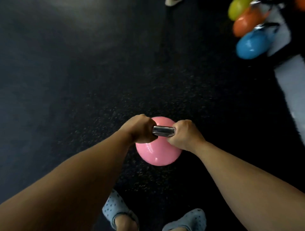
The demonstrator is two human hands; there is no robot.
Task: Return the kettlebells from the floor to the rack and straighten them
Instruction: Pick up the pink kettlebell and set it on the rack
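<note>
A pink kettlebell with a shiny steel handle is low in the middle of the view, above the dark speckled floor. My left hand grips the handle's left end and my right hand grips its right end. Whether the bell rests on the floor or hangs just above it, I cannot tell. At the top right, a blue kettlebell, an orange kettlebell and a yellow-green kettlebell sit in a row on the rack, blurred.
My two feet in light dotted shoes stand just below the pink bell. A grey part of the rack or a bench runs down the right edge. Another person's shoe shows at the top. Dark rubber floor spreads to the left.
</note>
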